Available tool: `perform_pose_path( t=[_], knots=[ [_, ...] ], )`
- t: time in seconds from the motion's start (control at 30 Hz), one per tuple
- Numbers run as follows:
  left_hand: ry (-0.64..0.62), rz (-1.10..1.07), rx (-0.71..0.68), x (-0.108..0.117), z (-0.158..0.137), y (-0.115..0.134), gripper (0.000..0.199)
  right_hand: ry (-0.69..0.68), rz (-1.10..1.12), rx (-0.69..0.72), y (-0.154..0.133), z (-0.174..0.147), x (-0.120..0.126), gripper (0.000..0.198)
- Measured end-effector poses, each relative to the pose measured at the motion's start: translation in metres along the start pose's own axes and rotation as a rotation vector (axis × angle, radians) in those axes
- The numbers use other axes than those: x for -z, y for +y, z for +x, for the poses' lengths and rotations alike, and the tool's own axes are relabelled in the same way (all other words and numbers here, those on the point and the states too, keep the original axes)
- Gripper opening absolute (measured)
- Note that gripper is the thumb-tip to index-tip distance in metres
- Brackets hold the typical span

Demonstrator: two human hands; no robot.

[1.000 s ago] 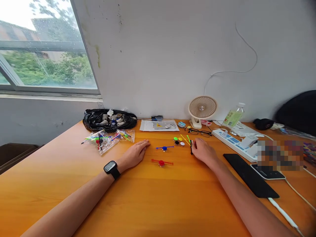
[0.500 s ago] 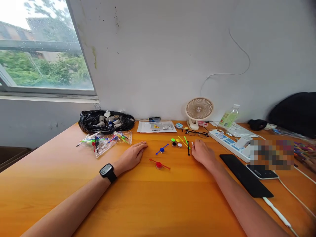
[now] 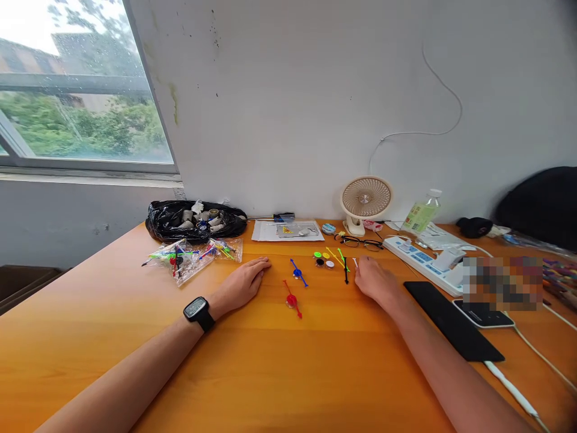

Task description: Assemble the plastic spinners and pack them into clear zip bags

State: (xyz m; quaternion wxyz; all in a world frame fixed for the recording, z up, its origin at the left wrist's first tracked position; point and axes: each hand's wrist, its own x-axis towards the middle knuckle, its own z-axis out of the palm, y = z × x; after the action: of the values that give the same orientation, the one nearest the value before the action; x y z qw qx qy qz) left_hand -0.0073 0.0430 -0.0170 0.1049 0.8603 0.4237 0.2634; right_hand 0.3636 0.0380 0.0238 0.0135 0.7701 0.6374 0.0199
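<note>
Prob. arrow-positioning step: R grip (image 3: pixel 373 278) curled narrow w/ white arrow (image 3: pixel 355 263) at its tips (can't tell if pinched), black arrow (image 3: pixel 346 272) just L of it, L grip (image 3: pixel 241 282) flat; next likely needs light finger ctrl.

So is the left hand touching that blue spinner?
Apart: the head view shows a strip of tabletop between the left hand and the blue spinner.

daylight is entering through the window (image 3: pixel 81 90), sky (image 3: pixel 27 15) is blowing out, wooden bench (image 3: pixel 108 282) is gleaming at left, edges are stretching, pixelated patch (image 3: pixel 502 284) is hiding detail
</note>
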Motion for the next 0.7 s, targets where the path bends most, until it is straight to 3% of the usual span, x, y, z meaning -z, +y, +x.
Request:
perform_pose_path(
  t=[0.33, 0.53, 0.7],
  knots=[
    [-0.001, 0.009, -0.013, -0.001, 0.000, 0.001, 0.044, 0.181, 0.008, 0.024, 0.004, 0.002, 0.003, 0.015],
    [0.010, 0.005, -0.017, 0.000, 0.000, 0.001, 0.042, 0.375, 0.172, 0.223, -0.007, 0.003, 0.000, 0.016],
    [0.005, 0.020, -0.011, -0.001, 0.000, 0.000, 0.043, 0.425, 0.287, 0.325, -0.014, 0.002, -0.007, 0.015]
  ],
)
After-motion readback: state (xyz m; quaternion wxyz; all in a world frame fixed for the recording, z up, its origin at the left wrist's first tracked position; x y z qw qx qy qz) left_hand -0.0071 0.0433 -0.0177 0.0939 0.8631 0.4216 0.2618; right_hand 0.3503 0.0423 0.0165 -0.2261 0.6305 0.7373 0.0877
